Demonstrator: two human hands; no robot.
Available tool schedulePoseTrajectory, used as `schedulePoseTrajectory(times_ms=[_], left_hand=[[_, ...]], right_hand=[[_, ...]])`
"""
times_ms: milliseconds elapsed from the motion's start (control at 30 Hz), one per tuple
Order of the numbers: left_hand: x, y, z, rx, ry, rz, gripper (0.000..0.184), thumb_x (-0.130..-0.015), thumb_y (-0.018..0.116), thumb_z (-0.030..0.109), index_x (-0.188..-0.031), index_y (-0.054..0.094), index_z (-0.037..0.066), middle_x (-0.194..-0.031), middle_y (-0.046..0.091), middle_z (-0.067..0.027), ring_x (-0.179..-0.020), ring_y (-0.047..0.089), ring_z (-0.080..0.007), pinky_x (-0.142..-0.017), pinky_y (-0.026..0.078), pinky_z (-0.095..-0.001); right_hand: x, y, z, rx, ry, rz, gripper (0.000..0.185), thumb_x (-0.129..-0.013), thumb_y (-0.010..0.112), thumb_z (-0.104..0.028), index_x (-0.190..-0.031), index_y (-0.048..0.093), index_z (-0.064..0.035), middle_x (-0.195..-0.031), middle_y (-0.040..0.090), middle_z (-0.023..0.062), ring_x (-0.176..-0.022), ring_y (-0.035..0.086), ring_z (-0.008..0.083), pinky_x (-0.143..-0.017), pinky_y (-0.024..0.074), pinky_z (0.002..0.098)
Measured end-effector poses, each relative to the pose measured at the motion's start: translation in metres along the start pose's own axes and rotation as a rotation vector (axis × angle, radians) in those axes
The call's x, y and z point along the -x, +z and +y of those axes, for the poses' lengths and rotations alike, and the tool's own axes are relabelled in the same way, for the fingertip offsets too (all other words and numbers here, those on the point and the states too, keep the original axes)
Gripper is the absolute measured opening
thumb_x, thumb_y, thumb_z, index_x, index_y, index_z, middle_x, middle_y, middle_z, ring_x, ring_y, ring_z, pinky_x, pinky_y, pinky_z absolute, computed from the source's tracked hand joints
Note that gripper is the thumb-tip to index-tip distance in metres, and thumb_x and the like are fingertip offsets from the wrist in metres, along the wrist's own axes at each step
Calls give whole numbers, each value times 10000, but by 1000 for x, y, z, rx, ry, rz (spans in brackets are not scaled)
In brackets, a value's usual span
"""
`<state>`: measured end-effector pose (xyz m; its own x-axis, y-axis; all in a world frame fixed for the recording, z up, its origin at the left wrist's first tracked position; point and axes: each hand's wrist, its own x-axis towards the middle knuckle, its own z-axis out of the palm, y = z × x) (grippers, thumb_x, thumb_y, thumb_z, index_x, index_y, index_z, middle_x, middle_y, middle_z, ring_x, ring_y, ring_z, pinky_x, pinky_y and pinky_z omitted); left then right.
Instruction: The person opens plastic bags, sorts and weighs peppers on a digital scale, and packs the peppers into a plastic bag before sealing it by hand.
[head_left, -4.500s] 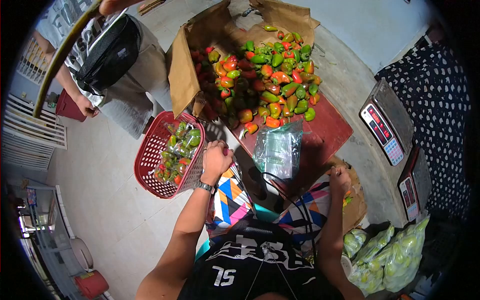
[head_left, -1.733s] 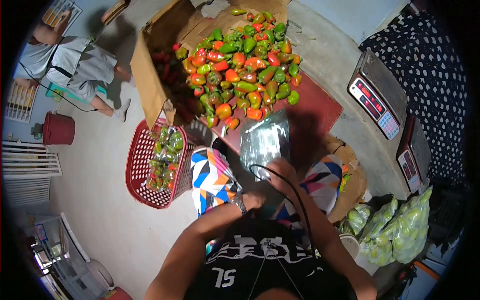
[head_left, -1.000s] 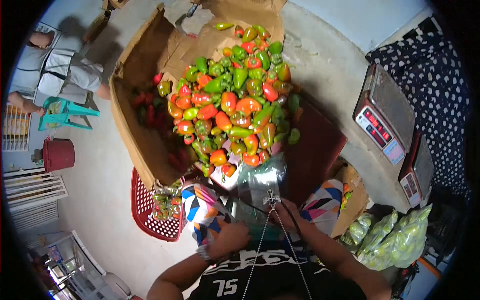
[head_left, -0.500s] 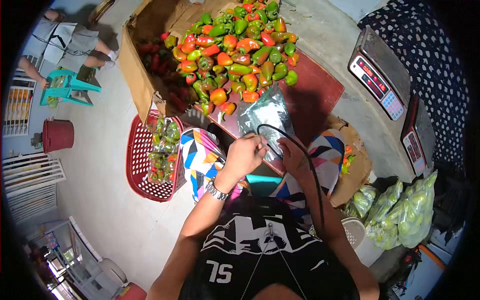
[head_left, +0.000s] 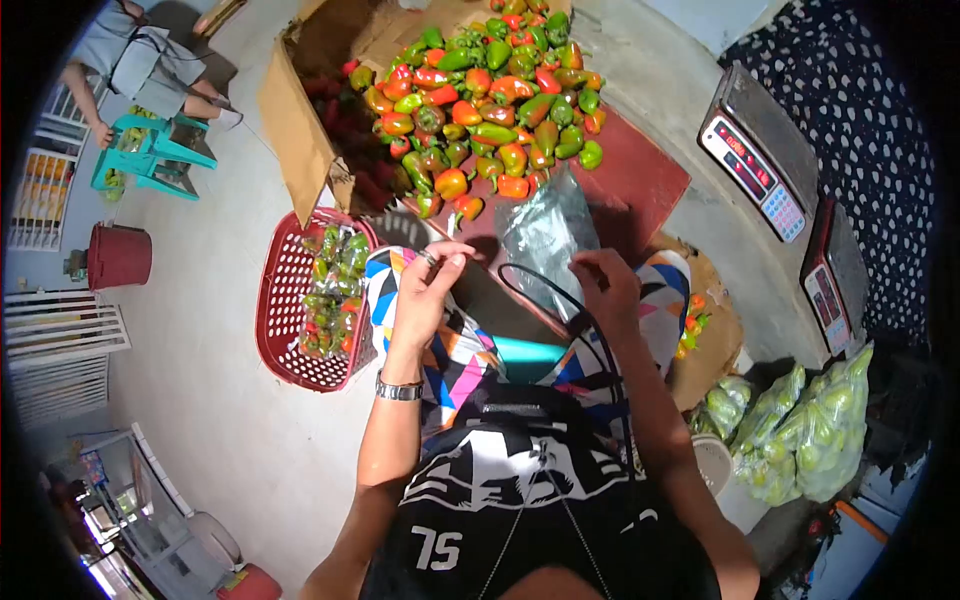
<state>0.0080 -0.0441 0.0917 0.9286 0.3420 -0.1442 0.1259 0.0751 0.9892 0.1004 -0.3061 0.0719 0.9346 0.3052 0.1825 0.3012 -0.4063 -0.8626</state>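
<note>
My left hand hangs over the patterned trousers, left of a clear plastic bag; its thumb and forefinger are a little apart, with nothing visible between them. Near the bag's right edge is my right hand, fingers bent and apart, with no clear grip on the plastic. The bag lies flat on the front of a red board. Behind it spreads a heap of red and green peppers, partly inside an open cardboard box. A black cord loops between my hands.
Bagged peppers sit in a red basket at left. Two scales stand at right, above bags of green produce. Another person is beside a teal stool at upper left.
My hands were close together in front of the bag and have now moved apart, left hand leftward, right hand slightly right and up. The view has shifted a little.
</note>
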Motion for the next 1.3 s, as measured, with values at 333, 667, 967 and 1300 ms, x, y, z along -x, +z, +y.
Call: schedulePoseTrajectory(times_ms=[333, 667, 967, 1300], left_hand=[[-28, 67, 13, -51, -324, -588, 210, -974, 752, 173, -1114, 693, 28, -994, 707, -21, -699, 625, -49, -545, 513, -217], [-37, 80, 14, -155, -54, -486, 206, -927, 793, 123, -890, 606, 44, -813, 549, 47, -748, 505, -36, -659, 426, -246], [-54, 88, 55, -472, 389, -380, 238, -883, 726, 23, -790, 507, 24, -844, 625, -101, -859, 630, -252, -804, 496, -356], [-66, 84, 112, -452, 545, -295, 211, -914, 723, 17, -855, 520, 28, -961, 637, -52, -854, 588, -121, -724, 499, -264]], right_hand=[[-8, 3, -16, -311, 56, 153, 131, -970, 734, -106, -1051, 710, -6, -951, 713, 65, -859, 682, 117, -773, 542, 279], [-11, 2, 1, -383, 77, 81, 224, -931, 779, -141, -1105, 703, -22, -947, 689, 55, -829, 665, 128, -785, 529, 288], [15, 15, 31, -85, 64, 177, 149, -907, 788, -110, -1015, 709, -44, -906, 677, 44, -757, 654, 111, -664, 527, 272], [18, -13, 19, -102, 158, 21, 142, -944, 762, -134, -1028, 737, -22, -962, 723, 66, -872, 681, 125, -762, 538, 297]])
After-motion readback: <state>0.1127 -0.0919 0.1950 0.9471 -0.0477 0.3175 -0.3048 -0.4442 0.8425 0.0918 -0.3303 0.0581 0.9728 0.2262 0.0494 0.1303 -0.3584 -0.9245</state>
